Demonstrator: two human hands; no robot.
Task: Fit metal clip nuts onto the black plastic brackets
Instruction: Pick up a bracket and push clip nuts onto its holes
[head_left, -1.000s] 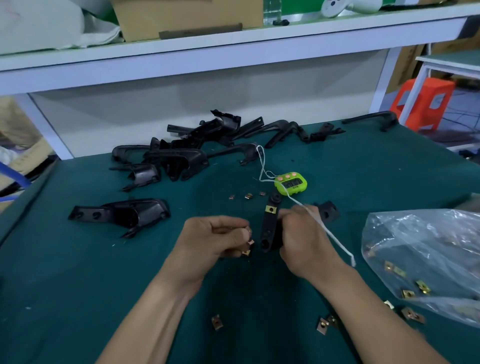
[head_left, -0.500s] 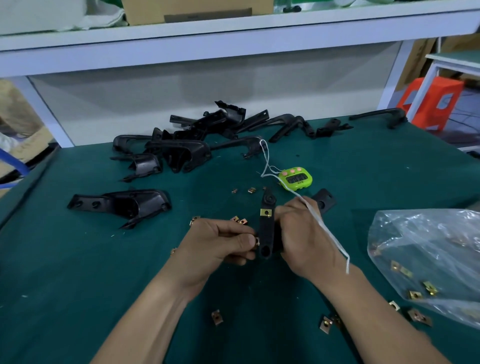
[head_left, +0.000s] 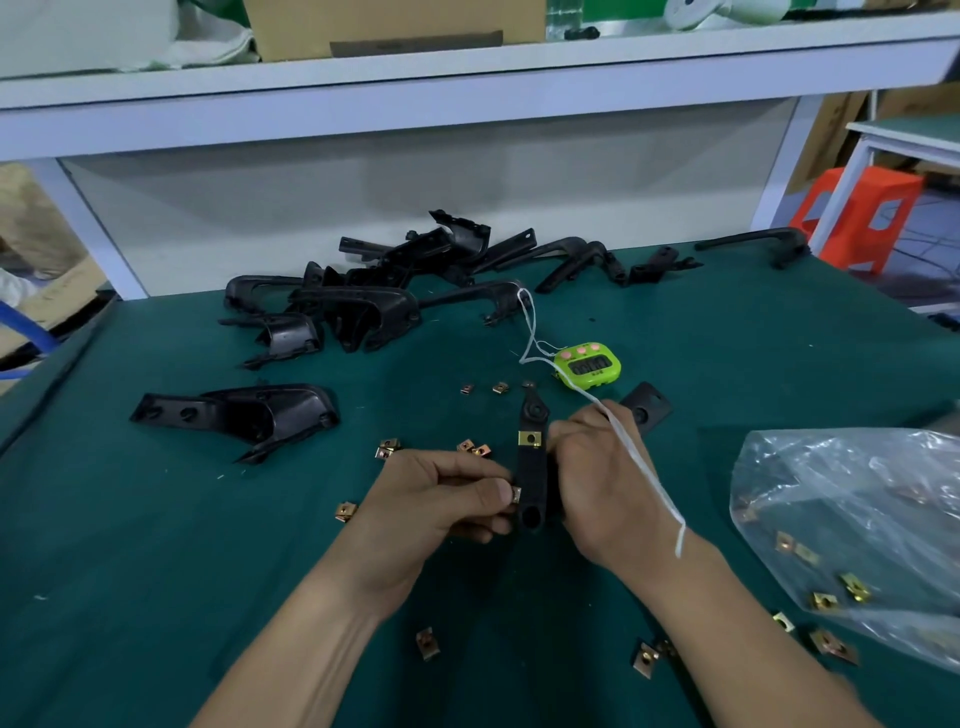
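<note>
Clamps slim black plastic bracket (head_left: 531, 473) at centre in right grip (head_left: 602, 483), one brass-coloured metal clip nut (head_left: 530, 439) already on, pinches second nut (head_left: 516, 494) at its six-o'clock end in left grip (head_left: 436, 504), leaves black bracket pile (head_left: 363, 312) at eleven o'clock seemingly unfitted.

A factory assembly bench: green mat (head_left: 156, 545), heaped black brackets (head_left: 363, 306), loose clip nuts (head_left: 426, 643), timer (head_left: 588, 365).

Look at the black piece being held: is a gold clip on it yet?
On. One gold clip nut sits clipped across the bracket, above the left hand, which pinches a second clip nut against its edge.
</note>
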